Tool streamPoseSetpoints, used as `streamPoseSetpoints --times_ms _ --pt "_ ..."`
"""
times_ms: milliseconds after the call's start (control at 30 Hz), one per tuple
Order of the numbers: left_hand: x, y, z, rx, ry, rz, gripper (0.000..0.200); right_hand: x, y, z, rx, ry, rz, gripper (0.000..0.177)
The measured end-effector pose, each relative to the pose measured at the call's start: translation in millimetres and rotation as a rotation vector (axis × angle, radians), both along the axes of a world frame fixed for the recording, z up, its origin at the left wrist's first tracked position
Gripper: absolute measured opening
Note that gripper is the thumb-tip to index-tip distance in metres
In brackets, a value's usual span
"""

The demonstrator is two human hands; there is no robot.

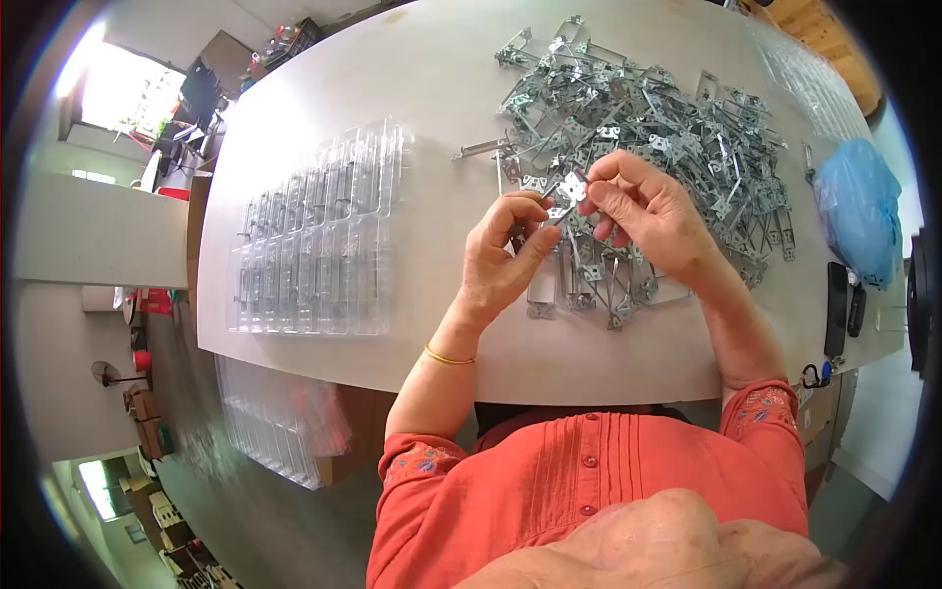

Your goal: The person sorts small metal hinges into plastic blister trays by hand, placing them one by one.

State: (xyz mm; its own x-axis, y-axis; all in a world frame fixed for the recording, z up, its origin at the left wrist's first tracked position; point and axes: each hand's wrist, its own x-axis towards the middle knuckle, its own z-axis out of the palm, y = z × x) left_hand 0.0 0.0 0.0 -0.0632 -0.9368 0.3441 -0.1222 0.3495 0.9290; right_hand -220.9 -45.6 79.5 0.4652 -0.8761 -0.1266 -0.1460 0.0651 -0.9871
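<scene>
Both my hands hold one small metal bracket (pixel 571 188) above the white table (pixel 392 79). My left hand (pixel 505 255) pinches its lower end between thumb and fingers. My right hand (pixel 643 211) grips its square perforated end with the fingertips. A gold bangle (pixel 448 357) circles my left wrist. Right behind and under my hands lies a big heap of similar metal brackets (pixel 667 128).
A stack of clear plastic trays (pixel 319 236) lies on the table's left part. More clear trays (pixel 280 427) stand below the table edge. A blue plastic bag (pixel 859 206) and a dark phone (pixel 836 309) lie at the right.
</scene>
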Motion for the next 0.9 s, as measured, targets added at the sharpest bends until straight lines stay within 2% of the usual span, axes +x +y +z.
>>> streamPoseSetpoints --times_ms 67,267,367,467,567,667,900 --pt "-3 -1 0 -0.063 -0.024 0.025 0.022 4 2 -3 -0.049 0.022 0.025 0.012" --pt "-2 3 0 0.0 -0.084 -0.021 0.032 6 2 -17 -0.043 -0.059 0.006 0.013" --pt "-6 1 9 -0.084 0.051 0.066 0.032 4 -2 -16 -0.082 -0.069 -0.07 0.014" --pt "4 -5 -2 -0.082 0.056 0.08 0.029 2 -3 -12 -0.132 -0.045 -0.1 0.013" --pt "7 -5 -5 -0.136 -0.134 0.153 0.024 2 -1 -9 -0.155 -0.028 -0.104 0.012" --pt "2 -3 3 -0.15 -0.166 0.169 0.015 5 2 -9 -0.179 -0.018 -0.096 0.01" --pt "3 -6 0 -0.135 -0.096 0.138 0.008 5 5 -7 -0.253 0.02 -0.094 0.01"
